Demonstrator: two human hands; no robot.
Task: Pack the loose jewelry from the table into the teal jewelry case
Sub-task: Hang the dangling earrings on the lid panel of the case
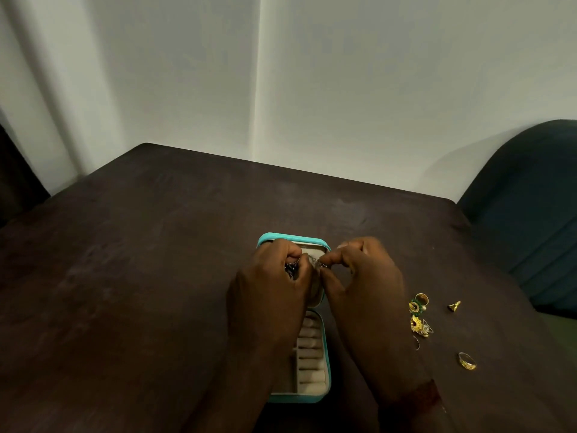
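Wall: a plain pale wall (343, 73) fills the upper half of the view, with a soft vertical fold line running down it.
Worktop: a dark brown worktop (140, 276) reaches from the wall to the near edge and carries everything else.
Chair: a dark teal padded chair (530, 214) stands at the worktop's right edge, partly out of view.
Teal jewelry case: the teal jewelry case (326, 354) lies open near the middle of the worktop, lid part on the far side, base on the near side, both with a cream lining.
Left hand: the left hand (271, 282) is over the far half of the case, fingers curled round a dark bunched part of a chain.
Right hand: the right hand (365, 276) is just beside it, thumb and forefinger pinching the thin part of the same chain, the other fingers curled.
Ring rolls: cream ring rolls (309, 348) line the right side of the base; the left side is hidden by the left forearm.
Earrings: a small heap of gold and green earrings (418, 314) lies on the worktop right of the right wrist, outside the case.
Gold ring: a gold ring (467, 360) lies alone, nearer and to the right of the heap.
Chain: the chain (312, 259) spans the short gap between the two hands, above the lid lining.
Gold piece: a tiny pointed gold piece (454, 306) sits right of the heap, apart from it.
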